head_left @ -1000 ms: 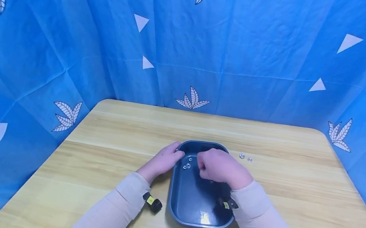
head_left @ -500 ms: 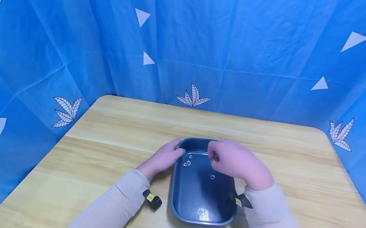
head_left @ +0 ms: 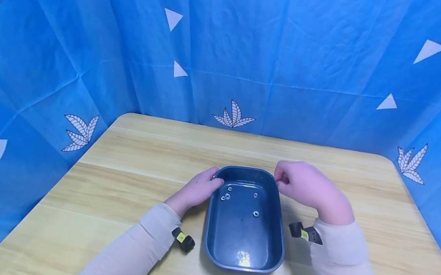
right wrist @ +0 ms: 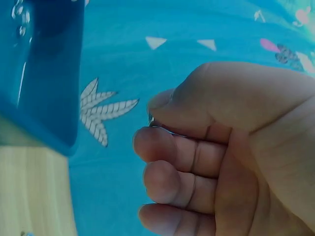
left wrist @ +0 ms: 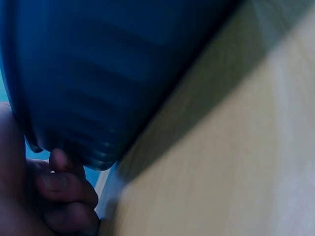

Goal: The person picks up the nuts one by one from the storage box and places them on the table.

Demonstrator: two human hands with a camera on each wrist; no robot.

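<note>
A dark blue tray (head_left: 246,236) lies on the wooden table, with several small silver nuts (head_left: 256,214) on its floor. My left hand (head_left: 196,188) grips its far-left edge, thumb over the rim; in the left wrist view, curled fingers (left wrist: 69,189) show at the tray's outer wall (left wrist: 98,73). Just outside the tray's far-right corner, my right hand (head_left: 307,186) is raised. Its thumb and forefinger pinch a small shiny nut (right wrist: 151,119), mostly covered by the fingertips, in the right wrist view. The other fingers of that hand are curled.
Pale wooden tabletop (head_left: 150,151) surrounds the tray. Blue patterned cloth (head_left: 321,62) hangs behind the table and along both sides. Each wrist carries a black strap, the left strap (head_left: 183,240) being close to the tray's left side. A small shiny piece (right wrist: 27,234) lies on the wood.
My right hand has moved right and away from over the tray to outside its far-right corner, uncovering two nuts on the tray floor. The left hand keeps its hold.
</note>
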